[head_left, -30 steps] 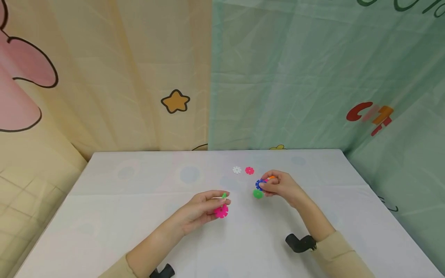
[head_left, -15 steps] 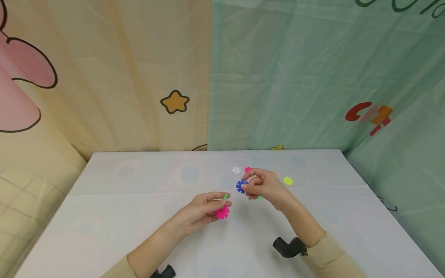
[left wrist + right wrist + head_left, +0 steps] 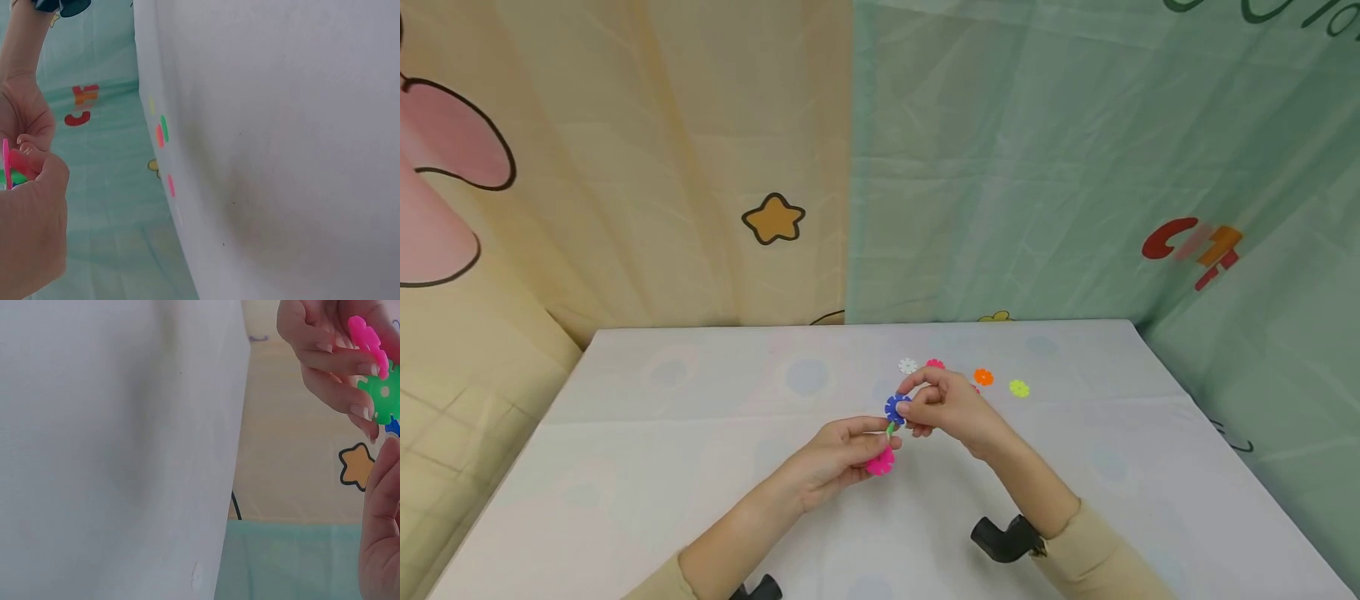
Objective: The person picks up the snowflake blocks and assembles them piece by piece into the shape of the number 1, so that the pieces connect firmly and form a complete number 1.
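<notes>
My left hand holds a pink snowflake disc joined at an angle to a green snowflake disc. A blue snowflake disc is pinched between the thumb and fingers of my right hand. In the right wrist view the blue disc's edge meets the green disc's rim; whether their slots are engaged I cannot tell. Both hands are above the table, close together. In the left wrist view, my left fingers hide much of the joined discs.
On the white table behind my right hand lie loose discs: white, pink, orange and yellow. A loose green disc shows in the left wrist view. Printed curtains hang behind the table.
My right hand has carried the blue disc leftward from the loose discs to the green disc in my left hand. The left hand has barely moved. The orange and yellow discs have come into sight.
</notes>
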